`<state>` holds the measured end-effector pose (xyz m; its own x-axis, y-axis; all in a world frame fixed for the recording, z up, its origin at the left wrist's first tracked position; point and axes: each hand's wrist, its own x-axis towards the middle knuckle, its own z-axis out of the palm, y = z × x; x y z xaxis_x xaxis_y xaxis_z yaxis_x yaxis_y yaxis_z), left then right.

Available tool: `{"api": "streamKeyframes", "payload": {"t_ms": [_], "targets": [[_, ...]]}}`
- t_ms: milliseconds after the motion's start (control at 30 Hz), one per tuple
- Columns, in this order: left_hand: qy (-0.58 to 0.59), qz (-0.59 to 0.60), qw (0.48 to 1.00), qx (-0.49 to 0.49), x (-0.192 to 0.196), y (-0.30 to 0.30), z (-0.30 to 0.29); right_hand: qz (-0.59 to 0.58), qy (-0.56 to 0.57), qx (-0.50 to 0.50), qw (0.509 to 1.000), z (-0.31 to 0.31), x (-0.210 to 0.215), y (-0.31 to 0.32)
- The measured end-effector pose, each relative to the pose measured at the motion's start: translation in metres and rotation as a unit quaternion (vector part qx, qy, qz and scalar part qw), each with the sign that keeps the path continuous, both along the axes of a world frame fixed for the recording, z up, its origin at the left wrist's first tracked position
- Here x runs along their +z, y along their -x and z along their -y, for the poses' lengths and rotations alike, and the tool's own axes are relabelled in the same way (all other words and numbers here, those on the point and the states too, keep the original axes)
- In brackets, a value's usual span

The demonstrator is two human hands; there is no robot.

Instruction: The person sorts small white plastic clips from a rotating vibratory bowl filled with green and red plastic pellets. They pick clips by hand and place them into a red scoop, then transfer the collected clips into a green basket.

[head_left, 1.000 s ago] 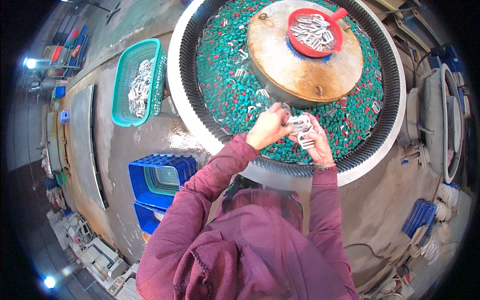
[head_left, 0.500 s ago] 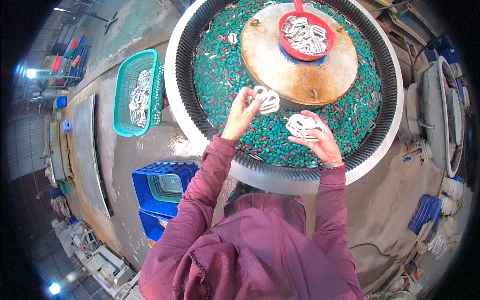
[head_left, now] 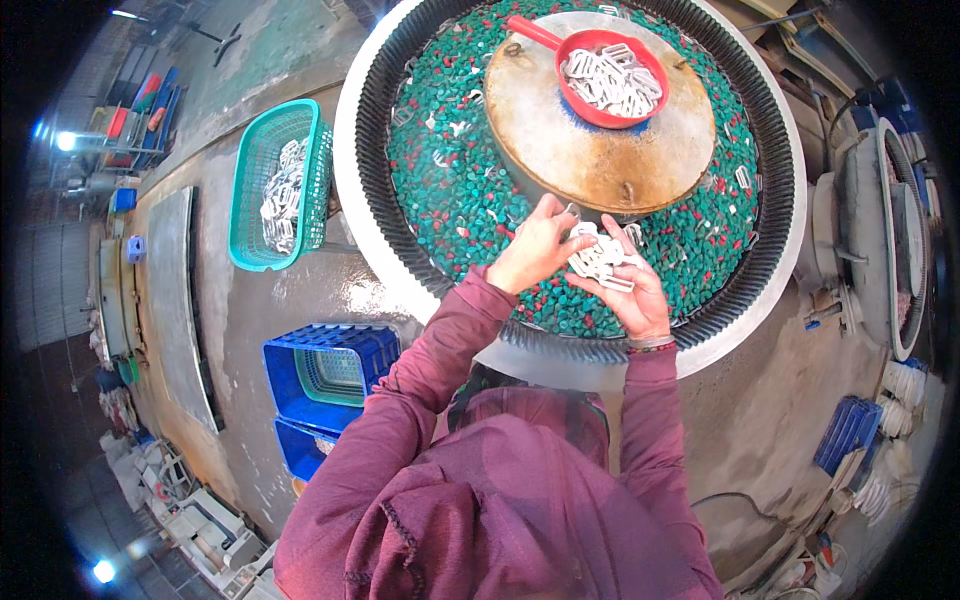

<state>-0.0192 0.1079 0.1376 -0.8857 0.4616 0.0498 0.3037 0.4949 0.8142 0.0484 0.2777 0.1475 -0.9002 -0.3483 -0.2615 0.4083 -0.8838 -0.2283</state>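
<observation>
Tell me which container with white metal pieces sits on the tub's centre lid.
The red scoop, resting on the rusty round lid; the teal basket sits outside the tub.

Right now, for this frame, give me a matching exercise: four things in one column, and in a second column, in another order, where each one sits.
Things:
1. red scoop
2. teal basket
3. blue crates
4. bunch of white metal pieces

Places:
A. on the floor, left of the round tub, holding white pieces
B. on the round brown lid in the tub's middle
C. between the left hand and the right hand, over the green and red pellets
D. stacked on the floor by the person's left arm

Pairs: 1-B, 2-A, 3-D, 4-C
</observation>
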Motion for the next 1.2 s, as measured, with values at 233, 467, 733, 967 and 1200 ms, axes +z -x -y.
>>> {"api": "streamKeyframes", "payload": {"t_ms": [233, 467, 733, 967, 1200], "targets": [[-0.030, 0.052, 0.997, 0.041, -0.007, 0.002, 0.024, 0.035, -0.275, 0.067, 0.958, -0.031, 0.005, -0.006], [-0.106, 0.036, 0.994, 0.000, -0.006, -0.018, 0.032, 0.045, -0.244, -0.038, 0.968, -0.023, -0.003, -0.011], [-0.075, 0.087, 0.992, -0.043, -0.002, -0.029, 0.014, 0.092, -0.092, -0.130, 0.983, -0.012, -0.044, -0.014], [-0.054, -0.086, 0.989, 0.106, 0.021, -0.014, 0.021, 0.095, -0.093, -0.135, 0.982, -0.026, -0.052, -0.011], [-0.132, -0.118, 0.981, 0.083, 0.046, 0.101, -0.004, -0.022, -0.090, -0.162, 0.982, -0.062, 0.019, 0.090]]}}
